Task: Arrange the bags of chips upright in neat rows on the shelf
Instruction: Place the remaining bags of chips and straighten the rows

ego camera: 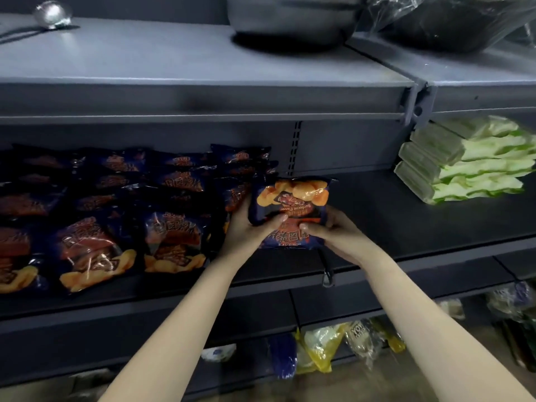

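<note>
Both hands hold one dark blue bag of chips (291,204) above the middle shelf (406,216), upside down with its printed chips at the top. My left hand (249,227) grips its left side, my right hand (333,233) its lower right. To the left, several matching chip bags (95,248) stand in rows that reach back to the shelf wall. The front-row bags (174,242) lean back with their fronts towards me.
A stack of green-and-white packets (464,169) lies at the right of the same shelf. The upper shelf (174,68) carries a dark bowl (290,21), a plastic-wrapped item (452,21) and a silver ball (52,13). Assorted packets (319,346) fill the lower shelf.
</note>
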The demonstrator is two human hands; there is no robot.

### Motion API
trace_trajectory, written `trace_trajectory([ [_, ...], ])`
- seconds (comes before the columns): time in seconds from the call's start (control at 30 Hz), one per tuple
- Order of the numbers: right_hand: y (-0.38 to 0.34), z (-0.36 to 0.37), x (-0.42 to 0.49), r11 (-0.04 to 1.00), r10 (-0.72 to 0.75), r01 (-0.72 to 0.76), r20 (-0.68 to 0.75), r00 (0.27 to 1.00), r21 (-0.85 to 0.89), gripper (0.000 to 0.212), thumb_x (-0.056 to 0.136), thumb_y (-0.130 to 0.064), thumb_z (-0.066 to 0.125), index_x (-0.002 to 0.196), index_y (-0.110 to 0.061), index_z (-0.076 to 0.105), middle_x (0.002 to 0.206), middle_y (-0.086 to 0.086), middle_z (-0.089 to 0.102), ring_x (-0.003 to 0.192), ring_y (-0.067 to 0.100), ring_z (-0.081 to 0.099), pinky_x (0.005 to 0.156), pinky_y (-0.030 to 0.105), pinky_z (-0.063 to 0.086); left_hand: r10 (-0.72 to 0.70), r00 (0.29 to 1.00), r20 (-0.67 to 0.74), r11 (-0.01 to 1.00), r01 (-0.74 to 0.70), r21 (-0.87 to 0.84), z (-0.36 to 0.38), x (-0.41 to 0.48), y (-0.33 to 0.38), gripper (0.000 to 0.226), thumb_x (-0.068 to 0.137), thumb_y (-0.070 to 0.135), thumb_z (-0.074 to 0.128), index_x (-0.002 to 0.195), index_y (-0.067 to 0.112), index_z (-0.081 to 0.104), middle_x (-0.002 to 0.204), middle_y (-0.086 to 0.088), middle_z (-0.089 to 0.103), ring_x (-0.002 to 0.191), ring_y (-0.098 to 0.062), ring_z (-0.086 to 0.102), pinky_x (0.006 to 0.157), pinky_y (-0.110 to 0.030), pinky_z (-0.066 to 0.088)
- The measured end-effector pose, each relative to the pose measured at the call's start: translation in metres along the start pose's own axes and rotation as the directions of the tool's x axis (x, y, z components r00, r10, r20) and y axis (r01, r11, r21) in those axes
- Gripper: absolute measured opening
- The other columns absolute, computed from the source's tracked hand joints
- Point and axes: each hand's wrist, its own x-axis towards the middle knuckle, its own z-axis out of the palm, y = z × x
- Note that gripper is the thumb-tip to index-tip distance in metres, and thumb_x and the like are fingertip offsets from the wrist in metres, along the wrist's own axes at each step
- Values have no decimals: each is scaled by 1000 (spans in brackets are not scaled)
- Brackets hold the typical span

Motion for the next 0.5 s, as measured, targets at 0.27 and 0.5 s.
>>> trace_trajectory([
  [0.27,27,39,31,994,-11,-11,-200,980,-108,43,80,-12,73,116,-8,50,115,14,63,107,25,62,94,47,50,-12,977,-211,982,50,179,-34,-23,-3,83,77,33,75,143,23,26,132,21,39,119,16,36,97,-4,28],
  [0.5,43,60,31,937,-10,-83,-267,964,-338,21,82,-23,70,97,-25,55,95,-9,64,92,11,62,77,24,46,254,966,47,671,-211,711,-26,-37,-31,60,87,21,62,141,14,36,153,1,20,142,-9,10,115,-30,20],
])
